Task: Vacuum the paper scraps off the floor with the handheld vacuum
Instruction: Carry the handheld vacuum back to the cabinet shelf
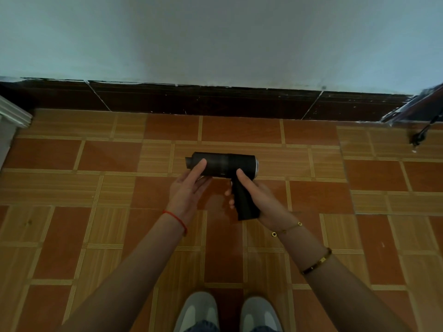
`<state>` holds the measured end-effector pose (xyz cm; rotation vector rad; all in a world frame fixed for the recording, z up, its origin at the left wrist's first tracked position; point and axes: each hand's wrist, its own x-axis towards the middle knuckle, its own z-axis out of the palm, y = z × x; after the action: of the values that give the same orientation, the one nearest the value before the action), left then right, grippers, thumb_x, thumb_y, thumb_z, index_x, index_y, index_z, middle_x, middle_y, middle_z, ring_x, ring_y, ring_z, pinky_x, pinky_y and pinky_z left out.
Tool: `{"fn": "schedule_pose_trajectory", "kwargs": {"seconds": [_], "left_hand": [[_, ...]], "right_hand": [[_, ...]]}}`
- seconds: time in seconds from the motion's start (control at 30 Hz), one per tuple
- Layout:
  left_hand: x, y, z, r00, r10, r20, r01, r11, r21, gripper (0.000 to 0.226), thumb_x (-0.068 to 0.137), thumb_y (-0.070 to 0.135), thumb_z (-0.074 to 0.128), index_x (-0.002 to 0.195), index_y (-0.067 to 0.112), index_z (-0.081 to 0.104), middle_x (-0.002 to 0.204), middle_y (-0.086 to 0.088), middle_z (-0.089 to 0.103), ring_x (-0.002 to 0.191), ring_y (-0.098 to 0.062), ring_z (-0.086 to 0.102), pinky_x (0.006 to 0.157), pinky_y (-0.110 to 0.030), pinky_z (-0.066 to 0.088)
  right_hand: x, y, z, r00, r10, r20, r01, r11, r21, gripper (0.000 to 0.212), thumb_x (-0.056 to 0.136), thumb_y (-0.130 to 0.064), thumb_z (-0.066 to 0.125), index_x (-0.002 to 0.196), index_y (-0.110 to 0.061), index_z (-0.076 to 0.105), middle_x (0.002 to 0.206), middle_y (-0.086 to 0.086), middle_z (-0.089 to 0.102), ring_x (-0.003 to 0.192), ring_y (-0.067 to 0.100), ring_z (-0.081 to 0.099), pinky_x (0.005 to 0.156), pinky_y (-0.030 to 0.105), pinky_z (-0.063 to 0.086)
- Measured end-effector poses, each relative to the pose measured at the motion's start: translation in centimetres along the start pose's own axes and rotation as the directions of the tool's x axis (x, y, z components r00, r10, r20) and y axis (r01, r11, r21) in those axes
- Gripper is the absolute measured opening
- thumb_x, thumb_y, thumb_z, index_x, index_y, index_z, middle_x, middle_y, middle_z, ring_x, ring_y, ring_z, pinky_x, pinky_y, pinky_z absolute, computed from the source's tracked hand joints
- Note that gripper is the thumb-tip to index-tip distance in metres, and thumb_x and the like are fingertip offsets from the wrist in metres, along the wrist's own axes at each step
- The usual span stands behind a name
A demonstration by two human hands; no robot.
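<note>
You hold the handheld vacuum (224, 165) in the air over the tiled floor (374, 178), its barrel lying crosswise with the nozzle end to the left. Your right hand (257, 195) is curled round the handle, thumb laid along it toward the barrel. Your left hand (189, 185) steadies the nozzle end from beneath, thumb on the barrel's near side and fingers fairly straight; it supports more than it clasps.

No paper scraps show on the floor in view, so their location cannot be told from here.

Risks, as judged:
- The left hand's light hold means the barrel could tip if the right grip on the handle slackens.
- A dark cord (420, 135) trails down at far right; sweeping that way could snag it.
- Your shoes (230, 312) stand near below; lowering the nozzle blind could scatter scraps rather than lift them.
</note>
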<state>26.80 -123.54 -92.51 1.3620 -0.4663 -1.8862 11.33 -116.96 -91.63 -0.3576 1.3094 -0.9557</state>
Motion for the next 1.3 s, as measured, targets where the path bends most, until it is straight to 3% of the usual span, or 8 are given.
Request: {"fn": "schedule_pose_trajectory", "kwargs": {"seconds": [0.23,0.37,0.53,0.87,0.97,1.3], "left_hand": [[-1.9,4.7,2.0,0.999,-0.032,-0.029,0.032,0.999,0.01,0.026,0.091,0.024,0.067,0.113,0.011,0.062,0.12,-0.013,0.067,0.11,-0.021,0.068,0.083,-0.023,0.058],[-6.9,9.7,5.1,0.999,-0.032,-0.025,0.032,0.999,0.014,0.021,0.093,0.025,0.064,0.112,0.015,0.062,0.117,-0.01,0.069,0.111,-0.02,0.068,0.086,-0.022,0.058],[-16.2,18.0,9.8,1.0,-0.003,-0.009,0.003,1.0,-0.016,0.028,0.095,0.022,0.062,0.122,0.014,0.059,0.121,-0.009,0.068,0.115,-0.02,0.066,0.1,-0.029,0.053],[-38.9,38.8,20.4,0.994,0.087,-0.058,-0.091,0.994,-0.06,0.04,0.091,0.024,0.066,0.126,0.008,0.061,0.119,-0.013,0.071,0.111,-0.02,0.069,0.095,-0.03,0.056],[-45.9,44.0,23.3,0.992,0.108,-0.06,-0.111,0.993,-0.05,0.04,0.09,0.025,0.067,0.125,0.008,0.062,0.118,-0.012,0.072,0.11,-0.019,0.069,0.095,-0.03,0.056],[-61.0,52.2,28.0,0.991,0.12,-0.062,-0.119,0.993,0.016,0.02,0.091,0.025,0.067,0.107,0.013,0.068,0.109,-0.01,0.075,0.101,-0.015,0.072,0.096,-0.031,0.055]], "right_hand": [[-1.8,-5.4,1.7,0.997,0.042,0.067,-0.038,0.998,-0.059,0.056,0.091,-0.049,0.057,0.12,-0.001,0.057,0.089,0.01,0.068,0.074,0.02,0.064,0.076,0.033,0.055],[-7.0,-11.4,3.1,0.994,0.064,0.088,-0.055,0.994,-0.099,0.047,0.095,-0.047,0.053,0.116,-0.005,0.059,0.09,0.008,0.069,0.077,0.018,0.064,0.076,0.031,0.054],[-15.8,-20.6,6.6,0.994,0.06,0.091,-0.051,0.994,-0.1,0.044,0.095,-0.045,0.052,0.114,-0.006,0.059,0.088,0.008,0.068,0.073,0.017,0.064,0.066,0.026,0.055],[-37.9,-41.5,16.8,0.998,-0.021,0.066,0.028,0.994,-0.108,0.04,0.096,-0.041,0.052,0.109,-0.005,0.062,0.086,0.009,0.071,0.076,0.026,0.063,0.074,0.034,0.055],[-44.7,-46.8,19.3,0.996,-0.041,0.074,0.049,0.993,-0.109,0.038,0.096,-0.04,0.051,0.107,-0.006,0.063,0.083,0.007,0.071,0.073,0.023,0.064,0.07,0.031,0.054],[-60.3,-55.4,23.4,0.991,-0.083,0.103,0.091,0.993,-0.071,0.045,0.097,-0.04,0.051,0.113,0.002,0.061,0.081,0.009,0.07,0.071,0.022,0.062,0.062,0.029,0.055]]}}
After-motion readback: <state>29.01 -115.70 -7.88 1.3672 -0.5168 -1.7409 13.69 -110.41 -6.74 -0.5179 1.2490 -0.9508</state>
